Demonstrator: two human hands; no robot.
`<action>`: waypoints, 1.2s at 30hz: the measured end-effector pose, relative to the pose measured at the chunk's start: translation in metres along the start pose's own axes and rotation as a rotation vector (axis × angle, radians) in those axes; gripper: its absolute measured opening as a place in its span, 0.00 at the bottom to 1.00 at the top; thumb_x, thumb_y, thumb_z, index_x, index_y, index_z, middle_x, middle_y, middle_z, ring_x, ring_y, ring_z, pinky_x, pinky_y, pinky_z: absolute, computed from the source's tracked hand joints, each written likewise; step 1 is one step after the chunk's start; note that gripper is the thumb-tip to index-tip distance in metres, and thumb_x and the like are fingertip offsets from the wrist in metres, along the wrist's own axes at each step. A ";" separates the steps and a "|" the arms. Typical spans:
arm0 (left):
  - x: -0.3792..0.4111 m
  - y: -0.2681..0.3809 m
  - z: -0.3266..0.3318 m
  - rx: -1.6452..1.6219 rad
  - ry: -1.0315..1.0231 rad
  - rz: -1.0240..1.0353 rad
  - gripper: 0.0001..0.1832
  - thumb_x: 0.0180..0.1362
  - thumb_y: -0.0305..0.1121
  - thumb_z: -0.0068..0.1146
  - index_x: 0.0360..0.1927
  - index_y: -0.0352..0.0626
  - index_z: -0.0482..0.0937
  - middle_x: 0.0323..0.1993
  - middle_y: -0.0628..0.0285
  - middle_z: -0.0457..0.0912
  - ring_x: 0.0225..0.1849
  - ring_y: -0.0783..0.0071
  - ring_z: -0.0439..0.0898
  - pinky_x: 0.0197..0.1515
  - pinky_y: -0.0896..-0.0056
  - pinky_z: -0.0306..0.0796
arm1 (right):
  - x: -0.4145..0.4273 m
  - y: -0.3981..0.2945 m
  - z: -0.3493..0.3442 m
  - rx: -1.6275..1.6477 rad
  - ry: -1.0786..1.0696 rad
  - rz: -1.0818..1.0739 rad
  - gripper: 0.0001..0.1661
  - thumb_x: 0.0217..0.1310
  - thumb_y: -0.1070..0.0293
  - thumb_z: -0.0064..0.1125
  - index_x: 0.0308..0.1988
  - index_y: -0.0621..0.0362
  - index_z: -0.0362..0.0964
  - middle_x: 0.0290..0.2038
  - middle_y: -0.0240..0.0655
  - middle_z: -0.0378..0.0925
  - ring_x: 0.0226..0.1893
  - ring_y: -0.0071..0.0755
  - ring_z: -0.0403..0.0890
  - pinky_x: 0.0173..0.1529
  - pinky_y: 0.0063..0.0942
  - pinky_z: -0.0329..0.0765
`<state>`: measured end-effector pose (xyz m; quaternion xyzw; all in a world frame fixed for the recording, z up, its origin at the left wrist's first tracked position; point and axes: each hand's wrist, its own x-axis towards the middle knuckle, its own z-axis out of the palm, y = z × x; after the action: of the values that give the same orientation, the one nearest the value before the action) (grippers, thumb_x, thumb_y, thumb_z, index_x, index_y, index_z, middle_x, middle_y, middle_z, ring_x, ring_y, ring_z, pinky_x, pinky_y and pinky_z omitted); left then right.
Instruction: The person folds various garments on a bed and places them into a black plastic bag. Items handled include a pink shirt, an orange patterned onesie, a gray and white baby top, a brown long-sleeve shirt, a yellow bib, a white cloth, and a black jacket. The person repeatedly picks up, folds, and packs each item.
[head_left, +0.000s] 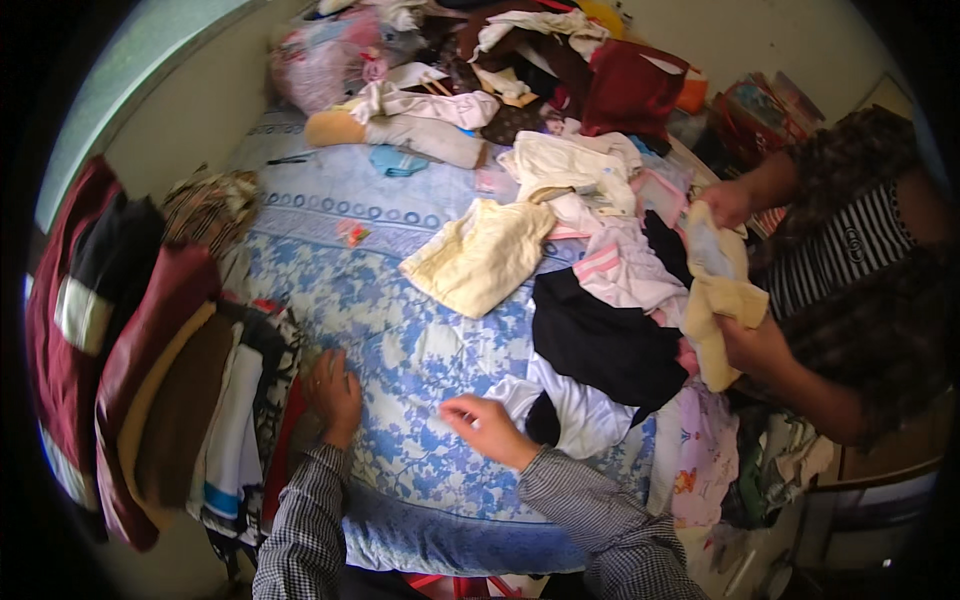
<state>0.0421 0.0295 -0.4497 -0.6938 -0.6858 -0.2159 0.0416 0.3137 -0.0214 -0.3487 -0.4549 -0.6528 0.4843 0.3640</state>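
Note:
My left hand (335, 394) lies against the near right side of a row of folded clothes (187, 397), fingers spread and nothing visibly gripped. Over the blue floral bedsheet (427, 352) hovers my right hand (487, 429), empty, with its fingers loosely curled and a gap at the thumb. Just right of it are a white garment (589, 424) and a black garment (607, 341), partly overlapping. A cream garment (484, 255) is spread flat farther up the sheet. Red cloth (289, 420) shows at the end of the folded row, beside my left hand.
On the right, another person's hands (739, 330) hold a pale yellow garment (716, 292). Loose white and pink clothes (622, 259) lie before that person. Across the far end are a rolled cloth (420, 135), a dark red bag (634, 90) and a stuffed plastic bag (322, 64).

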 end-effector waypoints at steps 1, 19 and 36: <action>-0.001 0.001 0.008 -0.036 -0.014 -0.001 0.21 0.58 0.33 0.51 0.56 0.45 0.71 0.58 0.54 0.67 0.59 0.55 0.65 0.60 0.49 0.58 | 0.001 -0.009 -0.002 -0.023 -0.009 0.019 0.10 0.60 0.71 0.57 0.41 0.62 0.73 0.34 0.40 0.78 0.32 0.29 0.79 0.35 0.24 0.75; 0.000 0.002 0.010 -0.024 0.001 0.029 0.23 0.57 0.31 0.51 0.57 0.43 0.69 0.57 0.52 0.68 0.57 0.52 0.67 0.59 0.50 0.60 | -0.072 0.051 -0.242 -0.698 1.158 0.076 0.51 0.37 0.60 0.76 0.59 0.65 0.57 0.57 0.53 0.61 0.57 0.55 0.62 0.61 0.43 0.60; -0.128 0.049 -0.055 -1.252 -0.256 -0.457 0.23 0.64 0.43 0.49 0.54 0.34 0.69 0.43 0.52 0.77 0.46 0.61 0.77 0.49 0.67 0.70 | -0.178 -0.064 0.006 -0.924 0.515 -0.325 0.14 0.41 0.74 0.58 0.36 0.58 0.74 0.32 0.40 0.77 0.34 0.42 0.78 0.37 0.35 0.72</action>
<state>0.0801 -0.1119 -0.4337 -0.4447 -0.5606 -0.4918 -0.4961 0.3498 -0.1994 -0.2951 -0.5643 -0.7491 -0.0420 0.3445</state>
